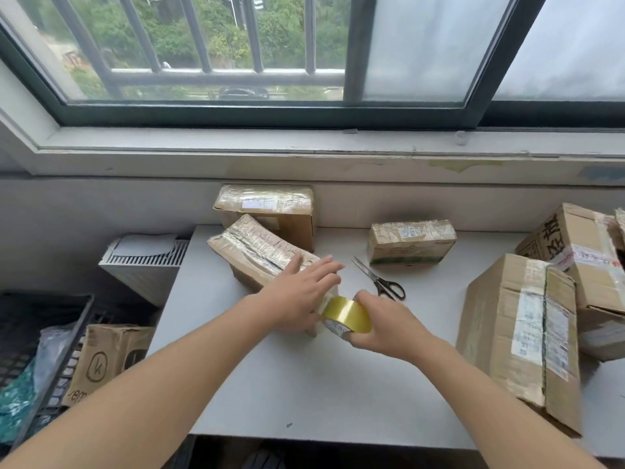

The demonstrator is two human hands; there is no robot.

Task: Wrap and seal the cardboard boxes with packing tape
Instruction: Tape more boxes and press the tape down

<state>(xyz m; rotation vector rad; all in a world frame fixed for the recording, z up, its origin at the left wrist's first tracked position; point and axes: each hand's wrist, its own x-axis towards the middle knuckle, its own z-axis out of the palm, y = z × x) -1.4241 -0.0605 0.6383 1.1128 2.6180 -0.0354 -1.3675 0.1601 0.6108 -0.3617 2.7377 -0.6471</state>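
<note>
My left hand (301,292) lies flat with straight, spread fingers on the near end of the long cardboard box (252,252), whose top is glossy and crinkled under layers of clear tape, while my right hand (384,324) curls round the yellowish, shiny tape roll (346,315) held just beside that box's near corner. The box sits slantwise on the smooth white table (304,384), touching a taller taped box (267,211) behind it. Black-handled metal scissors (378,279) lie near my right hand, with a small squat taped box (411,242) beyond them and a large, creased carton (521,336) at the right.
</note>
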